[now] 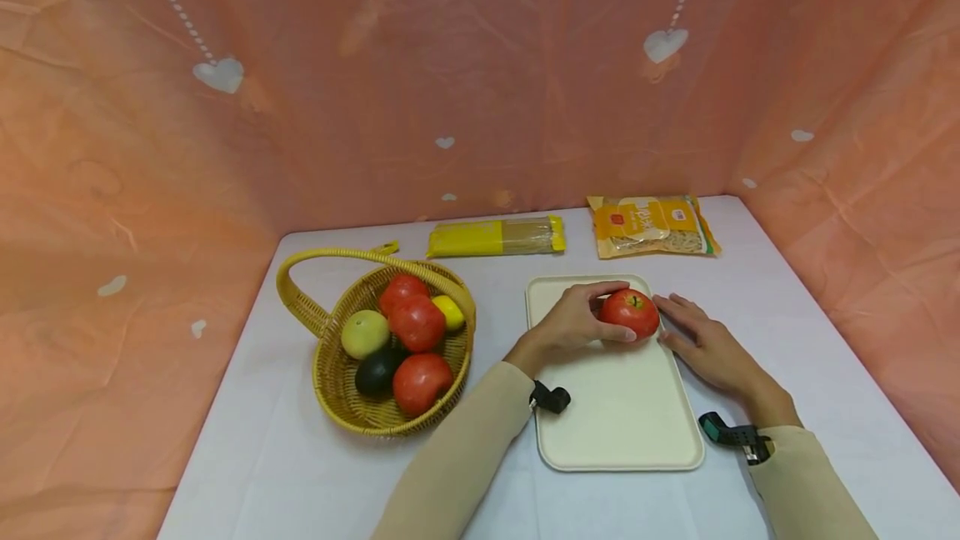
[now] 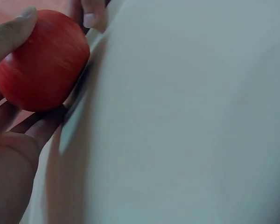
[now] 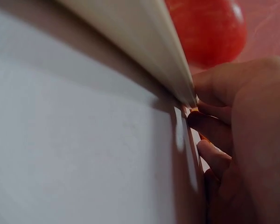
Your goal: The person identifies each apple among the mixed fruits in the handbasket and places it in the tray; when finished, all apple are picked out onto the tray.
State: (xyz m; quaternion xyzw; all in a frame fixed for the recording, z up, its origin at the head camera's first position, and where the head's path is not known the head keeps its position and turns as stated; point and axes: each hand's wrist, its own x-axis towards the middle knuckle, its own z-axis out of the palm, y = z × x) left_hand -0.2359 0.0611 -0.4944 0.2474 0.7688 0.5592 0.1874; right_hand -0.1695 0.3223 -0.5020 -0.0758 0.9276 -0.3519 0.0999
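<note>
The left hand (image 1: 573,319) grips a red fruit (image 1: 632,315), right hand (image 1: 711,350) outstretched beside it.

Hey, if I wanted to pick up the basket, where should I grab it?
Probably by the handle, at the top of its arch, coming from above. It's a slim band rising over the basket, so fingers can curl round it without disturbing the fruit inside.

Left fingers (image 1: 606,287) holding red fruit (image 1: 631,313) at far end of tray (image 1: 615,415), right fingers (image 1: 680,315) just beside
</note>
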